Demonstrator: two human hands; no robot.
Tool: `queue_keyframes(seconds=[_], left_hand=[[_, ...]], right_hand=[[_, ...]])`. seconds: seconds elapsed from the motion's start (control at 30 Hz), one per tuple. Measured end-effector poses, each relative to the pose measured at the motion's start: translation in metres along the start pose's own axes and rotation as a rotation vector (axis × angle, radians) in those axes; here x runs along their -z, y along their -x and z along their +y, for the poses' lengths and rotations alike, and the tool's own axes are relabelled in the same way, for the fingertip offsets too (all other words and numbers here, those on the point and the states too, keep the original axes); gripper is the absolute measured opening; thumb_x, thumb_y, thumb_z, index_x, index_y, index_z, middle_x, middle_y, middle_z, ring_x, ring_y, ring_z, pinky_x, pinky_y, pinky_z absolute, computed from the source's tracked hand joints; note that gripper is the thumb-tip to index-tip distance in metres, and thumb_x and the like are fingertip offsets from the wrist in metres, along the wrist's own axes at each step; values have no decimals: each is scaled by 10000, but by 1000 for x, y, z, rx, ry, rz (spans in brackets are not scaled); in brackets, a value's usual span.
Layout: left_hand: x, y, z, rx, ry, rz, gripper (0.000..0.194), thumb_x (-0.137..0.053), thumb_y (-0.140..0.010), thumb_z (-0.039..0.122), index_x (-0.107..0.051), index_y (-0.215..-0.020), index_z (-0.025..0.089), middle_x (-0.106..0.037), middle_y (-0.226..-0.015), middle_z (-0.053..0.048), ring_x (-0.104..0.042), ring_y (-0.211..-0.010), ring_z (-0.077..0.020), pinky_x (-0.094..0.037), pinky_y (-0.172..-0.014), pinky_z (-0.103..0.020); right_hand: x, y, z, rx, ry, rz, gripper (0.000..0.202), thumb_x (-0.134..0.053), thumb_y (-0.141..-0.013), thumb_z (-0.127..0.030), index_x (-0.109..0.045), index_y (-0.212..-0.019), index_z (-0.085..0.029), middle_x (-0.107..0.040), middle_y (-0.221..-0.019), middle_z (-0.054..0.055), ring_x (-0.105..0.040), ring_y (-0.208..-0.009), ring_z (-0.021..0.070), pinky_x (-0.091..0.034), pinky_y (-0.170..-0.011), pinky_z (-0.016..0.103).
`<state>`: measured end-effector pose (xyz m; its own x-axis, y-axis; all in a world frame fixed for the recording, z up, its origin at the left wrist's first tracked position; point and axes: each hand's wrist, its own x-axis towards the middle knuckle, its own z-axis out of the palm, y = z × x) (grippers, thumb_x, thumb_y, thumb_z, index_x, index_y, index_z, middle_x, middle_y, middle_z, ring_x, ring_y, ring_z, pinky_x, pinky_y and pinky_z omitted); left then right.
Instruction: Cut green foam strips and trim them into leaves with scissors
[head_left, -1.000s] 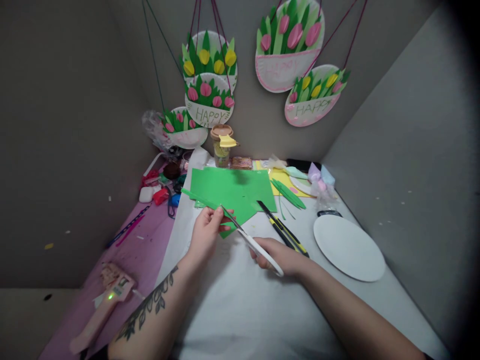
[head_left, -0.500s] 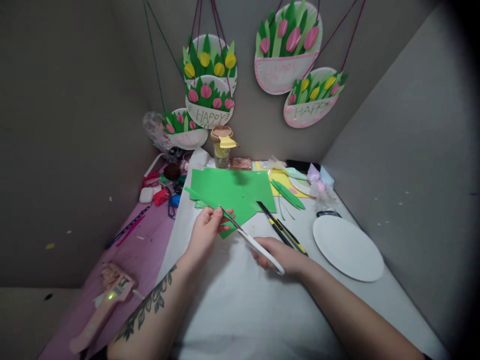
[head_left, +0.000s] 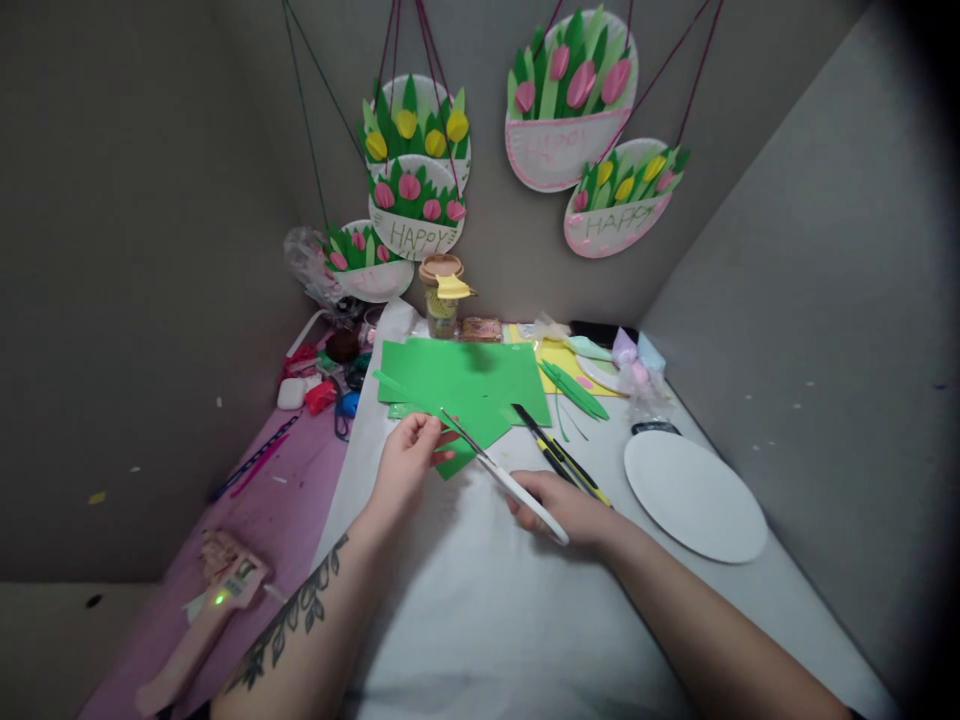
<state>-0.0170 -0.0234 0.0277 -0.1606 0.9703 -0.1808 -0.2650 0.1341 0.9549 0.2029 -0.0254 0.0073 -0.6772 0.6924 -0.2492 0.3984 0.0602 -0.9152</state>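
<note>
The person's left forearm (head_left: 341, 635) bears a dark tattoo (head_left: 312, 608) of a leafy branch, its pointed leaves outlined and shaded, running lengthwise toward the lower left of the frame. The right forearm (head_left: 697, 605) is bare, and a dark sleeve edge (head_left: 856, 714) shows at the bottom right.

Paper sheets (head_left: 465, 375) before a cup (head_left: 442, 312), utility knives (head_left: 570, 464) at right, plate (head_left: 694, 495) farther right, glue gun (head_left: 201, 630) left

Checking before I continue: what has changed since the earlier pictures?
The green strip has shifted slightly right at its far end. Nothing was newly grasped or released: the left hand still holds the strip, the right hand the scissors. The green sheet and white plate stayed put.
</note>
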Motion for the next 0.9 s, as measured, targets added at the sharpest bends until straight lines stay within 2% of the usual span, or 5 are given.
queue_keyframes(seconds=[0.2,0.43,0.6,0.9], left_hand=[[0,1,4,5,-11,24,408,-717,-661,501,-480,-697,171,-708,-940,-78,-659,-805,-180,-517,-613,-262],[-2,6,3,-6,-63,-73,374,-705,-692,480,-490,-698,174,-712,-913,-72,-659,-901,-211,-528,-664,-286],[-3,7,3,-5,-60,-86,358,-702,-700,465,-486,-700,179,-712,-915,-73,-655,-946,-226,-528,-665,-287],[-3,6,4,2,-68,-97,362,-704,-697,467,-483,-692,181,-715,-895,-71,-656,-946,-229,-531,-660,-286]], right_hand=[[0,-1,0,-61,32,6,94,-594,-624,-195,-550,-705,-175,-521,-651,-42,-442,-600,103,-327,-534,209],[-1,0,-2,-56,20,-11,150,-584,-603,-138,-557,-745,-181,-583,-684,-41,-499,-623,108,-367,-555,201],[-1,0,0,-68,-34,-16,160,-580,-604,-126,-551,-751,-182,-580,-660,-50,-502,-600,101,-364,-542,197],[4,1,-2,-78,4,-2,105,-617,-621,-167,-562,-711,-177,-575,-663,-38,-485,-608,104,-341,-525,203]])
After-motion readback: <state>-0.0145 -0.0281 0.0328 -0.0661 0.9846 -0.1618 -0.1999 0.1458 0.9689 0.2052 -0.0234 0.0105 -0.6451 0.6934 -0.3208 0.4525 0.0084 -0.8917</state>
